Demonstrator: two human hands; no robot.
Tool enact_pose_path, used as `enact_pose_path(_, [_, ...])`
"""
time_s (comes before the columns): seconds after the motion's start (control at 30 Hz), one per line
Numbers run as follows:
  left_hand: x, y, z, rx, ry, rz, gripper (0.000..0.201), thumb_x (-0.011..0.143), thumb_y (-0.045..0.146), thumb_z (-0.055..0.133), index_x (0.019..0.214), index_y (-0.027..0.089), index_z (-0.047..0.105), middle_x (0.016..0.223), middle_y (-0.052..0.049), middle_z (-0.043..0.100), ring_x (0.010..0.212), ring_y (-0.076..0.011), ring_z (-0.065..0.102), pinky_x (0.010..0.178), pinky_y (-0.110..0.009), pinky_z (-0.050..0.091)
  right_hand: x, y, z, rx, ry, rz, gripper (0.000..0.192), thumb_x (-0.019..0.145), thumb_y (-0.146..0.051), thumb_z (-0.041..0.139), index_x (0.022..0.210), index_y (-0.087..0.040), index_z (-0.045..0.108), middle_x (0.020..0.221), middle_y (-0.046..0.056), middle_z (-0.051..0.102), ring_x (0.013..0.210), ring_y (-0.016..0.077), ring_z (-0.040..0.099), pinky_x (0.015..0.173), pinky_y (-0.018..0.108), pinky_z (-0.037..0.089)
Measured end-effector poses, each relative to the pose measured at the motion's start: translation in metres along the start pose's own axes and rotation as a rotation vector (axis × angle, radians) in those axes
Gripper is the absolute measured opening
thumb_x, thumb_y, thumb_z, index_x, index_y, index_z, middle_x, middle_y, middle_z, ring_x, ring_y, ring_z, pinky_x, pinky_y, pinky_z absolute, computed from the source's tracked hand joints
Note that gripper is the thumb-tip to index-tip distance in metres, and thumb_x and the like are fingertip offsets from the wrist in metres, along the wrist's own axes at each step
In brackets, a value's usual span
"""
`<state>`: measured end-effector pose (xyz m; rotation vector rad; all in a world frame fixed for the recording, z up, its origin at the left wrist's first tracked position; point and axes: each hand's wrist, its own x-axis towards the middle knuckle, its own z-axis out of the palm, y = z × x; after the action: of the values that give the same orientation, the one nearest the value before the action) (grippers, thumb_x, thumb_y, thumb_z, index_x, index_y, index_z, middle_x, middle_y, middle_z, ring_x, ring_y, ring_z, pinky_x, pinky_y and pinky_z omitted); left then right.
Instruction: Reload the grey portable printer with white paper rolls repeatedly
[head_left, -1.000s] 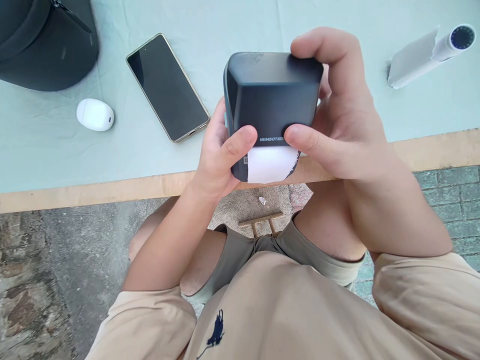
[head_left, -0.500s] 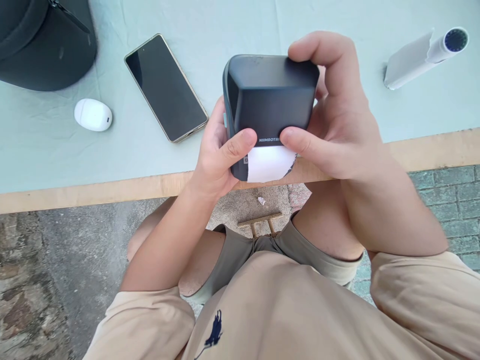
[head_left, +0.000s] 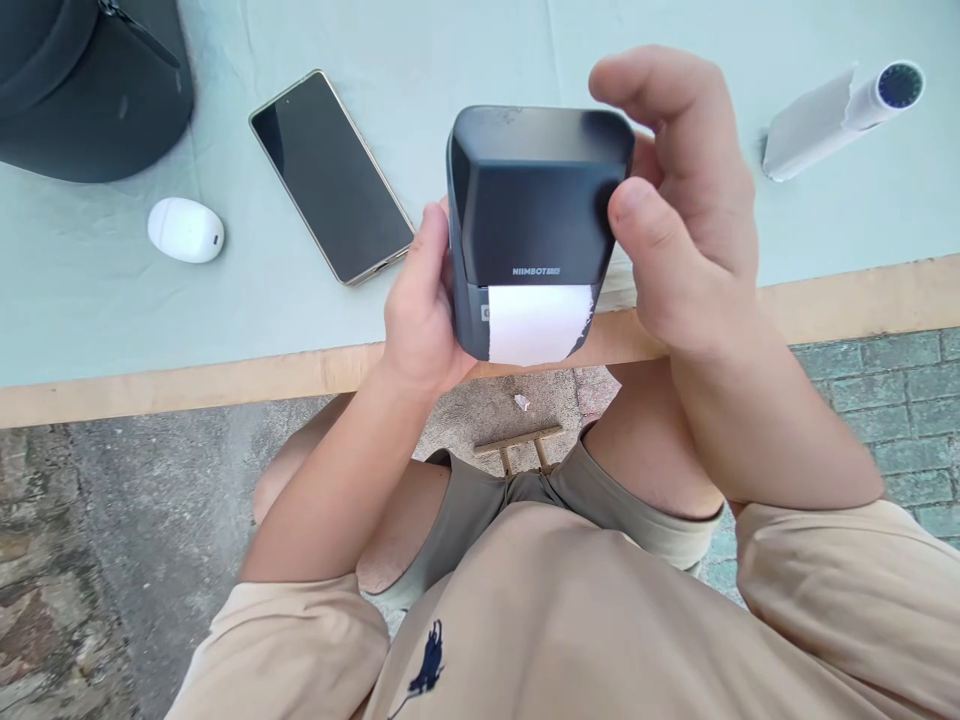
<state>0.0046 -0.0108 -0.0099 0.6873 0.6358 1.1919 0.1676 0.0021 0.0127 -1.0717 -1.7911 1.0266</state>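
Observation:
A black label printer [head_left: 544,215] marked NIIMBOT is held up over the table's front edge, its front facing me. A white strip of label paper [head_left: 536,325] hangs from the slot in its lower part. My left hand [head_left: 424,315] grips the printer from the left and below, thumb along its side, other fingers mostly hidden behind. My right hand [head_left: 690,200] is at the printer's right edge. Its thumb rests there, the index finger is lifted off the top corner, and the remaining fingers are partly hidden behind the printer.
On the pale table cover [head_left: 480,50] lie a smartphone [head_left: 334,175] and a white oval case [head_left: 186,230]. A black zippered bag [head_left: 97,90] stands at the far left. A white paper roll [head_left: 840,115] lies at the right. The wooden table edge [head_left: 225,375] runs before my knees.
My left thumb has slid off the printer's front to its side. My right thumb has moved up from the lower front to the right edge, and the right index finger has lifted from the top.

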Motion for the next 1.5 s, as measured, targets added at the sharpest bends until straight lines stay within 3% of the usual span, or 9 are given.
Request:
enact_pose_path(0.13, [0.000,0.000,0.000,-0.054,0.024,-0.030,0.044,0.097,0.040,0.021,0.097,0.019,0.060,0.116,-0.006,0.063,0.138,-0.0238,0.037,0.112,-0.038,0.037,0.001,-0.002,0.000,0.028,0.033,-0.082,0.039,0.085,-0.040,0.050,0.122,-0.028,0.047,0.127,-0.002,0.049,0.114,0.0114,0.053,0.089,0.022,0.052])
enact_pose_path(0.47, [0.002,0.002,0.000,-0.103,0.094,-0.091,0.045,0.097,0.038,0.026,0.095,0.014,0.063,0.102,-0.006,0.068,0.128,-0.0244,0.050,0.109,-0.039,0.043,-0.003,-0.010,-0.013,-0.167,-0.129,-0.059,0.067,0.075,-0.039,0.064,0.136,-0.028,0.036,0.145,-0.001,0.034,0.130,0.0153,0.042,0.097,0.025,0.053])
enact_pose_path(0.57, [0.003,0.005,0.004,-0.062,0.094,-0.132,0.041,0.095,0.040,0.031,0.094,0.018,0.064,0.103,-0.006,0.068,0.131,-0.0252,0.046,0.108,-0.038,0.043,-0.004,-0.018,-0.014,-0.328,0.033,-0.109,0.054,0.076,-0.045,0.061,0.125,-0.025,0.048,0.132,0.001,0.046,0.124,0.0175,0.046,0.084,0.027,0.054])
enact_pose_path(0.63, [0.003,0.006,0.006,-0.034,0.076,-0.157,0.038,0.092,0.043,0.036,0.091,0.018,0.065,0.099,-0.007,0.068,0.133,-0.0258,0.044,0.109,-0.037,0.042,-0.004,-0.027,-0.014,-0.417,0.193,-0.119,0.038,0.079,-0.045,0.058,0.113,-0.027,0.052,0.120,-0.001,0.053,0.101,0.0140,0.058,0.071,0.028,0.052])
enact_pose_path(0.73, [0.000,0.005,0.007,0.010,0.039,-0.137,0.028,0.090,0.038,0.043,0.090,0.018,0.063,0.097,-0.008,0.068,0.130,-0.0251,0.047,0.108,-0.036,0.042,-0.002,-0.041,-0.012,-0.443,0.326,-0.050,0.019,0.087,-0.041,0.048,0.102,-0.029,0.046,0.112,-0.004,0.054,0.065,0.0041,0.054,0.058,0.027,0.046])
enact_pose_path(0.83, [-0.001,0.002,0.004,0.049,0.024,-0.091,0.020,0.089,0.034,0.045,0.089,0.019,0.059,0.096,-0.006,0.066,0.123,-0.0261,0.053,0.102,-0.036,0.046,0.000,-0.048,-0.010,-0.371,0.382,-0.016,0.023,0.091,-0.046,0.040,0.101,-0.026,0.044,0.108,0.000,0.053,0.070,0.0050,0.058,0.059,0.026,0.048])
enact_pose_path(1.0, [-0.002,-0.001,-0.002,0.042,-0.036,-0.085,0.020,0.089,0.037,0.047,0.096,0.022,0.059,0.094,-0.005,0.064,0.125,-0.0288,0.050,0.099,-0.040,0.047,0.003,-0.034,-0.007,-0.627,0.153,-0.083,0.008,0.084,-0.027,0.051,0.090,-0.023,0.056,0.091,-0.002,0.060,0.078,0.0100,0.058,0.060,0.026,0.048])
enact_pose_path(1.27, [-0.004,-0.002,-0.002,0.082,-0.096,-0.081,0.015,0.090,0.030,0.049,0.102,0.023,0.055,0.089,-0.003,0.058,0.105,-0.0263,0.060,0.084,-0.040,0.055,0.008,-0.029,-0.005,-0.911,-0.103,0.127,0.034,0.073,-0.036,0.060,0.106,-0.030,0.057,0.087,-0.003,0.066,0.069,0.0161,0.056,0.068,0.038,0.049])
enact_pose_path(1.5, [-0.004,-0.004,-0.004,0.036,-0.135,-0.078,0.017,0.090,0.030,0.048,0.105,0.023,0.054,0.095,-0.002,0.063,0.103,-0.0233,0.063,0.068,-0.029,0.055,-0.004,-0.033,-0.022,-0.562,0.024,-0.004,0.035,0.073,-0.044,0.064,0.105,-0.028,0.058,0.096,0.001,0.064,0.075,0.0138,0.061,0.067,0.032,0.051])
